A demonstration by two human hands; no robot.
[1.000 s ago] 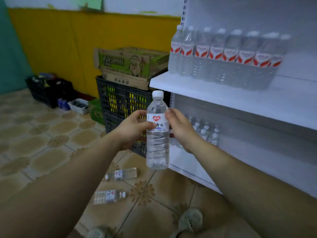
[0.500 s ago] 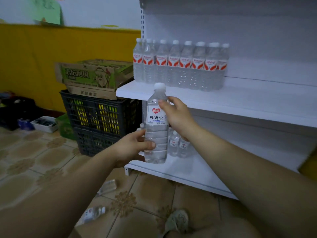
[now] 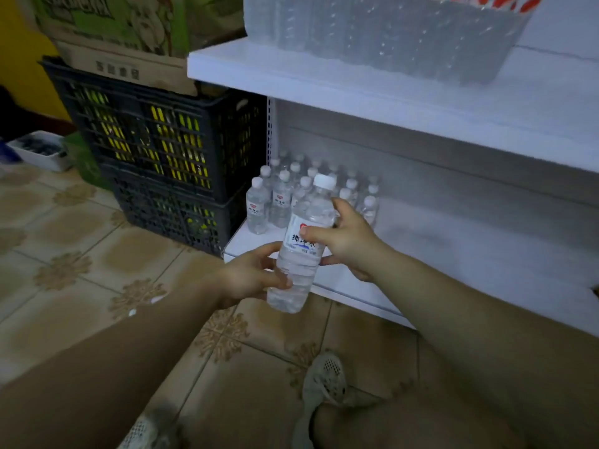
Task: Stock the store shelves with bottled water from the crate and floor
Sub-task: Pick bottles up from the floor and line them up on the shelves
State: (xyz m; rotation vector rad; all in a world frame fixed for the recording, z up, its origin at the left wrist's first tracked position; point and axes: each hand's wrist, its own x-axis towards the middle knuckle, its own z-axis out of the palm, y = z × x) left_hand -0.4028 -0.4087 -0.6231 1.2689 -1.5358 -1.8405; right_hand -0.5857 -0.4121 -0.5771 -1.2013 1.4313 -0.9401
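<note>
A clear plastic water bottle with a white cap and a white label bearing a red mark [image 3: 301, 251] is held in the air in both hands, tilted so that its cap leans up and to the right. The left hand [image 3: 249, 273] grips its lower half, with the thumb laid across the front and the fingers curled round behind. The right hand [image 3: 346, 241] grips the upper half: the thumb presses on the label, and the other fingers curl closely round the far side.

Just behind the bottle runs the front edge of a low white metal shelf [image 3: 453, 254]. Beyond the bottle on that shelf stands a cluster of matching small clear bottles with white caps [image 3: 282, 196]. Above the bottle is a second white shelf [image 3: 389, 102] carrying a row of clear bottles with red labels [image 3: 389, 34].

Left of the bottle are two stacked black plastic lattice crates [image 3: 155, 140], with a green-printed cardboard box [image 3: 123, 43] on top. Below the bottle lie a brown patterned tile floor [image 3: 81, 254] and a pale perforated shoe [image 3: 324, 377].
</note>
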